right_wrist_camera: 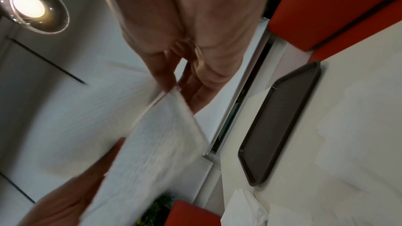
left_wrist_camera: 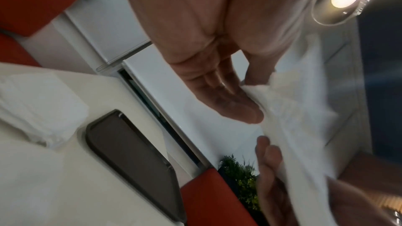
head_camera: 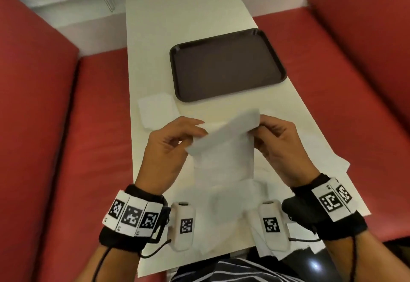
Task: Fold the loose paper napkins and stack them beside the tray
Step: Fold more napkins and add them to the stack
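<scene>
Loose napkins [head_camera: 230, 206] lie crumpled along the near edge of the table [head_camera: 155, 37], some spilling toward its right corner, right under the person's wrists. Above them, both hands are busy with one napkin [head_camera: 224, 142]: the left hand [head_camera: 168, 146] pinches its left upper corner between thumb and fingers, the right hand [head_camera: 277, 142] pinches the right upper corner, and the sheet hangs between them with its top edge turned over. A small stack of folded napkins [head_camera: 156, 109] sits by the left edge, just beside the near left corner of the dark tray [head_camera: 175, 60].

My guess is the paper is feather-light and limp, with no stiffness to hold a crease unless it is pressed. It would tear if tugged, so corners and edges look like the sensible places to hold, with both hands keeping the fold square.
</scene>
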